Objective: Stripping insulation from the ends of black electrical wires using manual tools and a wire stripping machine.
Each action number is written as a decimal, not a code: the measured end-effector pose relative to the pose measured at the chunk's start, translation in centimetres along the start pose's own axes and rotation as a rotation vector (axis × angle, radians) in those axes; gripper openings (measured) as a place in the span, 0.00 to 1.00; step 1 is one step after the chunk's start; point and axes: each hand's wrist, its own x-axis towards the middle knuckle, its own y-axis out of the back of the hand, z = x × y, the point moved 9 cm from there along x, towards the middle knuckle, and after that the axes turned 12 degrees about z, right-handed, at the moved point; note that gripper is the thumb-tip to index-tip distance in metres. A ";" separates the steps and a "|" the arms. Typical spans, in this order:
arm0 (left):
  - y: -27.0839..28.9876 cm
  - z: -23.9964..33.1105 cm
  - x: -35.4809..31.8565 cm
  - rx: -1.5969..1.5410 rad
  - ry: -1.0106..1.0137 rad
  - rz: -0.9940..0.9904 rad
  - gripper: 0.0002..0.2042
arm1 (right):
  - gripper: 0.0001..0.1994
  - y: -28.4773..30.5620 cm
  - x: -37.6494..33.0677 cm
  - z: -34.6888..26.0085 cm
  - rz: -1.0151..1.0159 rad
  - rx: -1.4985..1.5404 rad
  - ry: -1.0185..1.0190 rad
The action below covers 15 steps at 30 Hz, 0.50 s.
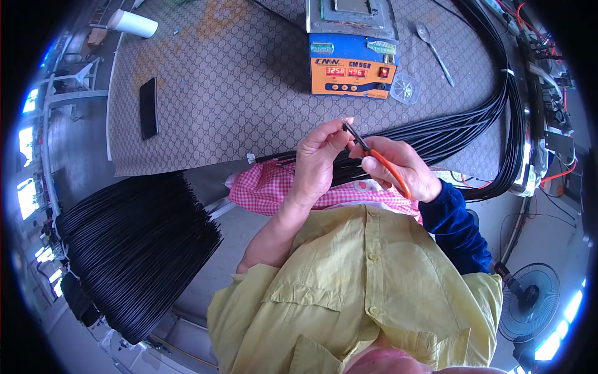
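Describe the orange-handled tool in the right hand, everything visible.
The small orange-handled cutting tool has slim orange handles, plastic-looking, and short dark metal jaws. It looks like snips or small scissors; the exact type is unclear. The right hand grips the handles, which run down and right past the palm. The jaws point up and left, meeting the tip of a thin black wire pinched by the left hand. It is held in the air above the patterned table mat. Whether the jaws are closed is unclear.
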 end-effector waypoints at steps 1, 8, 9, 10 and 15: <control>0.0 0.0 0.0 -0.001 0.002 0.002 0.11 | 0.20 0.0 0.0 0.2 0.005 0.005 0.002; 0.3 -0.3 0.0 0.001 0.004 0.008 0.11 | 0.20 0.0 0.1 0.3 0.019 0.008 -0.010; 0.3 -0.3 0.0 0.001 0.010 0.008 0.11 | 0.20 0.0 0.1 0.3 0.024 0.010 -0.009; 0.2 -0.3 0.0 0.002 0.016 0.008 0.11 | 0.20 0.0 0.1 0.2 0.028 0.011 -0.008; 0.3 -0.3 0.0 -0.007 0.017 0.019 0.10 | 0.18 0.0 0.0 0.0 0.035 0.018 -0.004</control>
